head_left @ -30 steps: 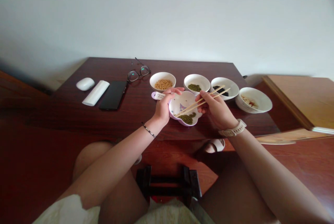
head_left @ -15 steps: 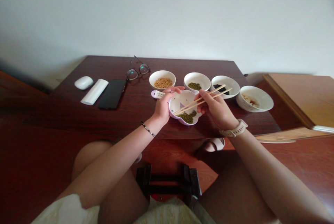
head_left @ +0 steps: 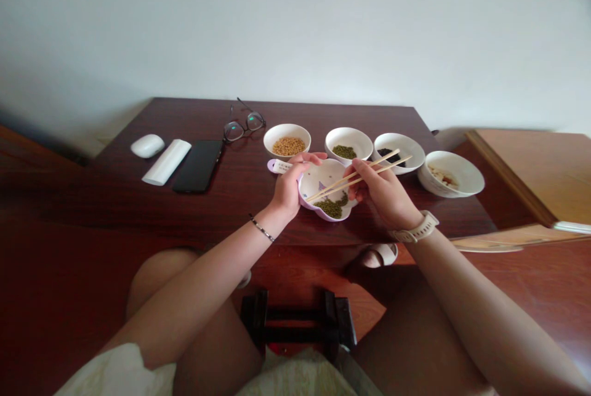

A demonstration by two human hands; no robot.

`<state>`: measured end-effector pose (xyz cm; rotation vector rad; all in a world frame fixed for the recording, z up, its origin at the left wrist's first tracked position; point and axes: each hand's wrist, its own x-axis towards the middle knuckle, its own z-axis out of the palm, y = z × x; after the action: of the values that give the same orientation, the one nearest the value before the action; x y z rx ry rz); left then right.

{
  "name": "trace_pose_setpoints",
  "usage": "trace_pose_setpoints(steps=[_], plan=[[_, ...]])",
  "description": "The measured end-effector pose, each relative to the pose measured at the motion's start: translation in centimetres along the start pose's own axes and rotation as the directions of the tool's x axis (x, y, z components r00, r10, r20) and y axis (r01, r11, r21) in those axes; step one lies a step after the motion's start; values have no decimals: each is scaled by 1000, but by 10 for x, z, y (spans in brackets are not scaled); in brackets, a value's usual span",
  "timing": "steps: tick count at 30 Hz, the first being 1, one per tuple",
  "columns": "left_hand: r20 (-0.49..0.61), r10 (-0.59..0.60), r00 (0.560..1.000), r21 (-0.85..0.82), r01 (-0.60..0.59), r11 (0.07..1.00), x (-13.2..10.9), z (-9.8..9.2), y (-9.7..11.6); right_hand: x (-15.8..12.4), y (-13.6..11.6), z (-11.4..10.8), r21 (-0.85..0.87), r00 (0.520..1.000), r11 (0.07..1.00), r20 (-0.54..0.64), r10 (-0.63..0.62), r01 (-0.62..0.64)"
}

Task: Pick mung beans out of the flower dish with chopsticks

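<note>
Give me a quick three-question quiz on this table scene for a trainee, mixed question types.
1. Multiple choice: which hand holds the chopsticks: A, the left hand, or B, the right hand?
2. True or false: the lobed dish that the left hand holds contains green beans.
3. Count: how many round white bowls stand on the dark wooden table?

Key: 1 B; 2 true; 3 four.

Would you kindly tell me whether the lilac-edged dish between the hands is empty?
The lilac-edged dish is not empty: green mung beans lie in its near lobe, under the chopsticks.
</note>
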<state>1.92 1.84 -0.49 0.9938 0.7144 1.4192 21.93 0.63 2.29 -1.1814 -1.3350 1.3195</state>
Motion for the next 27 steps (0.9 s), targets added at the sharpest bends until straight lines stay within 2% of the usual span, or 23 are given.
trace_pose_setpoints(steps=[27], plan=[[-17, -18, 1000, 20, 19, 1000, 0, -1, 0, -1, -2, 1, 26, 1000, 1000, -14, -7, 7]])
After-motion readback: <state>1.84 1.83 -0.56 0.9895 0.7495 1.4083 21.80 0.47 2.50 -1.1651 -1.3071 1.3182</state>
